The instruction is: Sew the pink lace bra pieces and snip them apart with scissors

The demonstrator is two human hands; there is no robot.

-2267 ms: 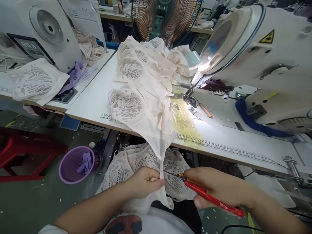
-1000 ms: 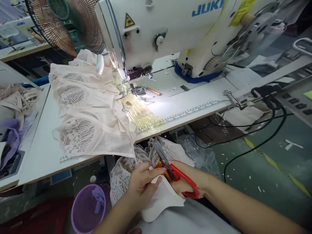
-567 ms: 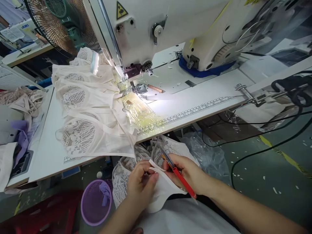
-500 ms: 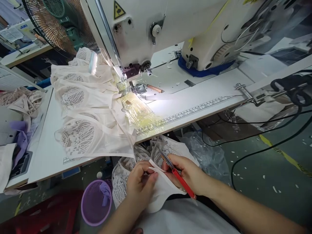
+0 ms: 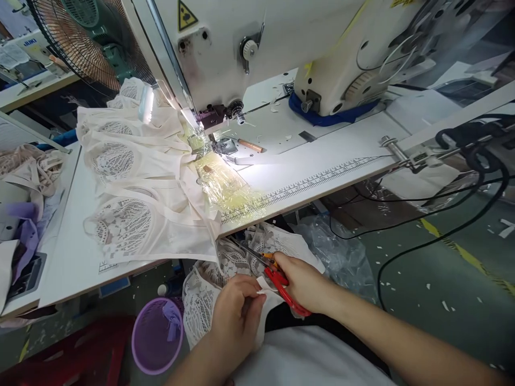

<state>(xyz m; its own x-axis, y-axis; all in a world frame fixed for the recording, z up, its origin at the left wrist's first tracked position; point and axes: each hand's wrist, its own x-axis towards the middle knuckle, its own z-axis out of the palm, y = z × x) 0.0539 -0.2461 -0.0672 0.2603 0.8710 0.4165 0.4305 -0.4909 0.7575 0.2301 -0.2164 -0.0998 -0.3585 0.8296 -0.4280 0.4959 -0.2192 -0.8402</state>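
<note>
My left hand [image 5: 237,308] is closed on a cream fabric piece [image 5: 269,300] held over my lap. My right hand [image 5: 303,284] grips red-handled scissors [image 5: 277,276], their blades pointing up and left toward the lace pieces [image 5: 225,260] hanging below the table edge. Both hands are close together just under the front of the sewing table [image 5: 322,177]. A chain of cream lace-and-mesh pieces [image 5: 132,193] lies on the table's left half and trails down toward my hands.
A white sewing machine [image 5: 281,48] stands over the lit needle area [image 5: 219,145]. Yellowish clear film [image 5: 229,190] lies by the needle. A purple basket [image 5: 155,335] sits on the floor at left. A fan [image 5: 88,37] stands behind; black cables [image 5: 434,214] hang at right.
The fabric was cut free of the chain and brought onto my lap. My right hand has swung the scissors so the blades point left and lower, and the view has tipped slightly.
</note>
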